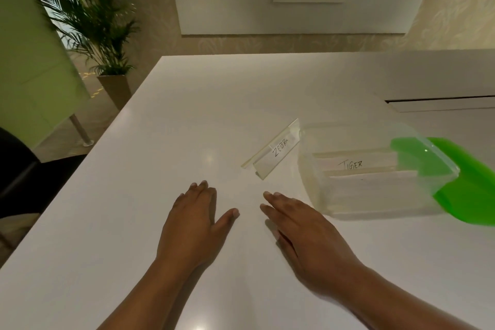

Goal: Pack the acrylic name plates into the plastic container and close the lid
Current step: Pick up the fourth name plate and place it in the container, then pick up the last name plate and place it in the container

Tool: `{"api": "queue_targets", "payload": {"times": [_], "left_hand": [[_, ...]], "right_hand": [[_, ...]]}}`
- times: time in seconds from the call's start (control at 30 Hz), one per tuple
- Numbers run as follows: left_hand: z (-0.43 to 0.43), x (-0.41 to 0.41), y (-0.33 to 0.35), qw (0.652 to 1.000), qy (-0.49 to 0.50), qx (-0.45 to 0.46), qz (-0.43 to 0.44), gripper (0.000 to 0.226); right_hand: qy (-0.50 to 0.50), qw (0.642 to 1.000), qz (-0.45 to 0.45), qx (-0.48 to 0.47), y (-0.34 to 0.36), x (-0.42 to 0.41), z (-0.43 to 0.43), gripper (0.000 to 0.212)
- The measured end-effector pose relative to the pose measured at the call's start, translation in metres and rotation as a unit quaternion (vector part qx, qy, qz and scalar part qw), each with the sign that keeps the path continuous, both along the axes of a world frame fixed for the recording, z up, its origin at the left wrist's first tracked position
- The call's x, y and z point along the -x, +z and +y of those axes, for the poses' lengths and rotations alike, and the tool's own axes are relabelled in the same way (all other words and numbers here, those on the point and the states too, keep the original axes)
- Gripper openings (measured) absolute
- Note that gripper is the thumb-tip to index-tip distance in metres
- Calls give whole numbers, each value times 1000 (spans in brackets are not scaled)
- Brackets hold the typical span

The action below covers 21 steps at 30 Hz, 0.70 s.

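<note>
Both hands are lying flat on the white table [160, 142], palms down, fingers straight and relaxed, holding nothing. My left hand [195, 220] is sitting a bit left of centre and my right hand [305, 236] is angling up and to the left, with its fingertips pointing roughly at the loose plate.

That loose one is the ZEBRA name plate [276, 151]. It's standing on the table just ahead of the hands and a little to the right. Its long axis is running diagonally, with the near end down-left and the far end up-right, close against the left wall of the clear plastic container [321, 195]. Can't tell if they're actually touching.

The right hand is clearly the nearer one, since its fingertips are sitting just short of the plate's near end. I'm guessing it'll be doing the pickup, reaching forward and then swinging right over the rim.

The TIGER name plate [353, 165] is already lying inside the container, so I'm judging the packing is partly done. The green lid [471, 195] is hanging out at the container's right end, off the opening, so closing isn't happening yet.
</note>
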State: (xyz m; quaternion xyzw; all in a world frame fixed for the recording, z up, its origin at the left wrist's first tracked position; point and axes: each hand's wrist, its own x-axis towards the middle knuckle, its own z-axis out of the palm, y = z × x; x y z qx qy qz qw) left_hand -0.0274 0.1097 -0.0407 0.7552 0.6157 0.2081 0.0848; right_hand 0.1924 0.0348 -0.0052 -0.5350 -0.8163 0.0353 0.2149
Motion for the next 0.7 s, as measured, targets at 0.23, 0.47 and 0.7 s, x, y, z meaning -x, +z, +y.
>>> {"api": "queue_targets", "payload": {"times": [0.23,0.47,0.7], "left_hand": [[2,0,0,1000,-1,4,1,83],[3,0,1,1000,-8,20,-10,90],[7,-6,11,999,-11,36,-34,78]], "right_hand": [[-3,995,-47,91,-13,-5,10,47],[1,995,-18,100,-14,-8,10,47],[12,994,-12,105,-13,-7,11,48]]}}
